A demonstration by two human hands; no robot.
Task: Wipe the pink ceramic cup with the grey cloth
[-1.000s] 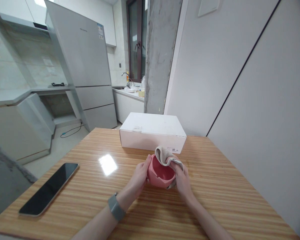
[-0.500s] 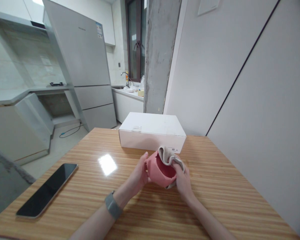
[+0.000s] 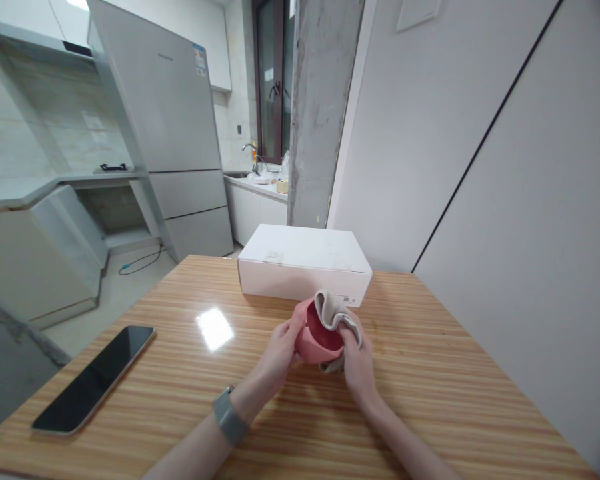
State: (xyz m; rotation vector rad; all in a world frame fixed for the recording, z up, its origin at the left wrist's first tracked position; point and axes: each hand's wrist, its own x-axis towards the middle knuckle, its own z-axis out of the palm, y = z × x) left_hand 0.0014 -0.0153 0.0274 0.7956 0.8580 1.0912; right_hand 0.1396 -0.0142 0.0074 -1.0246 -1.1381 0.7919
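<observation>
A pink ashtray (image 3: pixel 316 348) with an angular body and a notched rim is held tilted above the table, its opening turned to the upper right. My left hand (image 3: pixel 283 347) is closed around its left side, thumb near the rim. A grey-beige cloth (image 3: pixel 330 310) is pinched in my right hand (image 3: pixel 357 360), folded over the right rim. Part of the cloth hangs in the opening and part shows below, outside the wall. The fingers behind the ashtray are hidden.
Behind the hands a white box (image 3: pixel 305 250) stands on the wood-grain table (image 3: pixel 455 400). A black phone (image 3: pixel 97 380) lies at the table's left side. Beyond are a fridge (image 3: pixel 180 120), a sink counter (image 3: pixel 255 200) and a concrete pillar (image 3: pixel 317 113).
The ashtray tilted to the right and then turned partly back, shifting slightly left. My left hand changed its hold on the side. My right hand and the cloth moved slightly left with it.
</observation>
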